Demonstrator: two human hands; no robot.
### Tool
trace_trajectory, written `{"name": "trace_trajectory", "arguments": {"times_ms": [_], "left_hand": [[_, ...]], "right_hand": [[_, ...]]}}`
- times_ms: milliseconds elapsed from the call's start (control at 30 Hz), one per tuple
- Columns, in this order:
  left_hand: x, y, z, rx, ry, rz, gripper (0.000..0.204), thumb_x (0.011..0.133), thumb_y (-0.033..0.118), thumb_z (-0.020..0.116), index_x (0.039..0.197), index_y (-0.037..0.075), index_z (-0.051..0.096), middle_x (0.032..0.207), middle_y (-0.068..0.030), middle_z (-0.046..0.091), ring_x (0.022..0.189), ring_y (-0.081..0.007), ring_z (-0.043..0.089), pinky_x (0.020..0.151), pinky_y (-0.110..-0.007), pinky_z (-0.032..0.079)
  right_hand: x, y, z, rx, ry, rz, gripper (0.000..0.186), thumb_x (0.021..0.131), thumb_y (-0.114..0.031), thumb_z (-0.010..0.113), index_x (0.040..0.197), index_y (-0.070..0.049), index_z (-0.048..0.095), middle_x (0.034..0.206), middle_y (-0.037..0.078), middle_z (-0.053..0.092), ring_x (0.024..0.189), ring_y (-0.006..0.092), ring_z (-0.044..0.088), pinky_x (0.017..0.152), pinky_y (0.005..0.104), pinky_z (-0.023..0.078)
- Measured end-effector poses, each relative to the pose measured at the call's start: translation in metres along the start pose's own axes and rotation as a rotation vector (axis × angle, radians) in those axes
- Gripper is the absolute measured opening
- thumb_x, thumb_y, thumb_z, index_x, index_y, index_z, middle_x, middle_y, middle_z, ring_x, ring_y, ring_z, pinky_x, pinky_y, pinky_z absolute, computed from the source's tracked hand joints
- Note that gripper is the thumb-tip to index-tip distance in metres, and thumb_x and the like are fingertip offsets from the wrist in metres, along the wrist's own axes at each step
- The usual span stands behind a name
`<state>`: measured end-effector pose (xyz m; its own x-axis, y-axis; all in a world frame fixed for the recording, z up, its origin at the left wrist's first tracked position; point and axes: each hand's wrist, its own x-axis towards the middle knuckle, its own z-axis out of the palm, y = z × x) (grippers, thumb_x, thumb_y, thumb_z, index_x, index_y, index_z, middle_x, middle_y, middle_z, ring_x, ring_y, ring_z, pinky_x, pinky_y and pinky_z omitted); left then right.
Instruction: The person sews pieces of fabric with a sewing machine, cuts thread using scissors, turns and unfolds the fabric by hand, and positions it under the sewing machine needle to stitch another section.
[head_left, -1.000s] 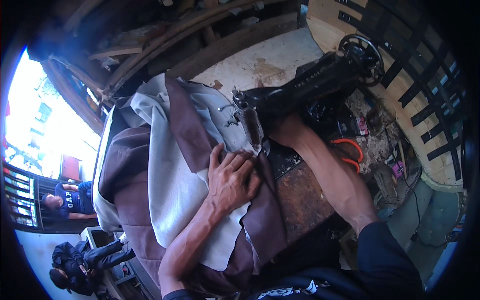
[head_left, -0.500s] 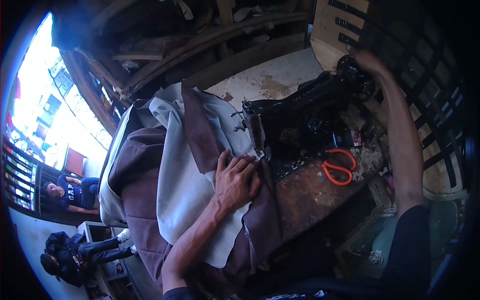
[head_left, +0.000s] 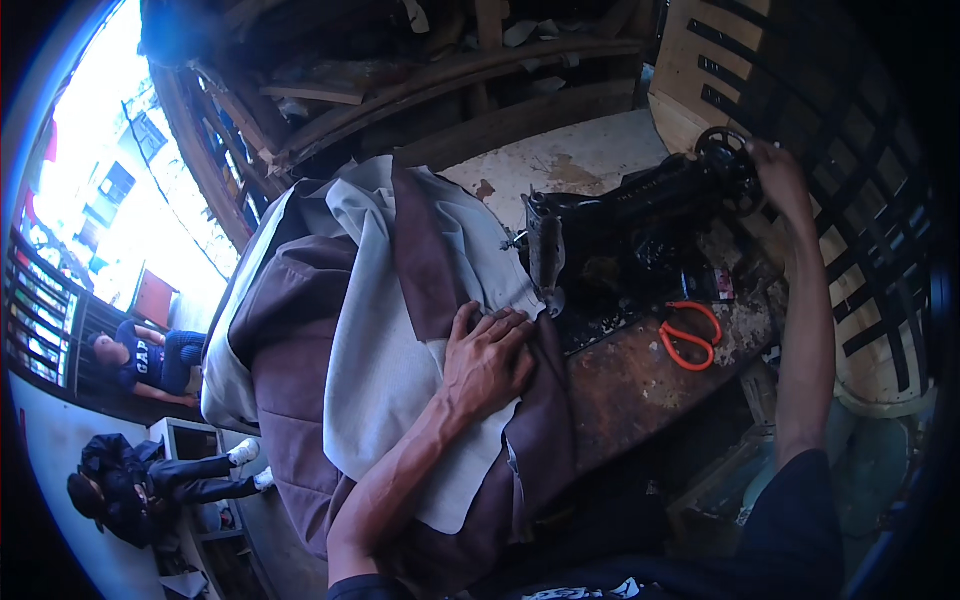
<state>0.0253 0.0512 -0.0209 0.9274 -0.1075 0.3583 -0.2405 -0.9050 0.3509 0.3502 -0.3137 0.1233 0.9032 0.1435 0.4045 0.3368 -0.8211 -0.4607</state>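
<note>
A black sewing machine [head_left: 630,225] lies on a worn table [head_left: 630,410], its needle end over layered fabric, pale grey [head_left: 375,380] and maroon [head_left: 285,390]. My left hand [head_left: 482,365] rests on the fabric just below the needle, fingers a little bent and pressing it down. My right hand [head_left: 778,175] is at the machine's right end, fingers curled on the handwheel [head_left: 718,160]. Orange-handled scissors [head_left: 688,335] lie on the table below the machine.
A wooden frame with black webbing [head_left: 850,230] stands at the right. Wooden shelving [head_left: 450,60] is behind the table. At the left are a bright opening, a reclining person [head_left: 150,365] in a dark shirt, and a seated person [head_left: 135,480] in dark clothes beside a white cabinet [head_left: 185,440].
My right hand has moved from under the machine's arm up to the handwheel, uncovering the scissors. My left hand stays on the fabric. The view has shifted slightly.
</note>
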Motion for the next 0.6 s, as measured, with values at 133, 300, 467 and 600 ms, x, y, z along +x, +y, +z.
{"name": "trace_trajectory", "arguments": {"times_ms": [133,300,467,600], "left_hand": [[0.0,-0.001,0.005,-0.021,0.03,0.006,0.04,0.085,0.019,0.063,0.123,0.007,0.07,0.13,-0.0098,0.069,0.131,-0.0231,0.059,0.119,-0.053,0.028],[-0.002,-0.002,0.002,-0.021,0.03,-0.017,0.04,0.084,0.017,0.063,0.122,0.007,0.07,0.13,-0.0094,0.069,0.13,-0.0239,0.059,0.119,-0.053,0.028],[0.002,-0.001,0.001,-0.032,0.022,-0.005,0.041,0.084,0.018,0.063,0.123,0.007,0.069,0.131,-0.0097,0.068,0.131,-0.0246,0.059,0.119,-0.054,0.027],[0.003,0.002,-0.003,-0.023,0.011,-0.003,0.041,0.084,0.018,0.064,0.124,0.008,0.069,0.132,-0.0095,0.068,0.131,-0.0248,0.058,0.12,-0.054,0.027]], "right_hand": [[-0.01,0.005,-0.013,-0.193,-0.027,0.037,0.044,0.104,-0.04,0.052,0.125,-0.006,0.07,0.114,0.02,0.073,0.11,0.0302,0.071,0.092,0.0411,0.052],[-0.042,0.012,0.002,0.409,-0.041,0.344,0.045,0.106,-0.041,0.051,0.121,-0.004,0.072,0.102,0.016,0.073,0.098,0.0202,0.072,0.075,0.0369,0.057],[0.001,-0.013,0.006,0.259,0.008,0.185,0.053,0.105,-0.046,0.052,0.118,0.002,0.071,0.109,0.015,0.073,0.102,0.0242,0.069,0.093,0.0399,0.049],[0.003,0.015,-0.009,0.551,-0.208,0.281,0.055,0.104,-0.048,0.054,0.122,0.002,0.07,0.117,0.016,0.072,0.11,0.0304,0.068,0.097,0.0378,0.047]]}}
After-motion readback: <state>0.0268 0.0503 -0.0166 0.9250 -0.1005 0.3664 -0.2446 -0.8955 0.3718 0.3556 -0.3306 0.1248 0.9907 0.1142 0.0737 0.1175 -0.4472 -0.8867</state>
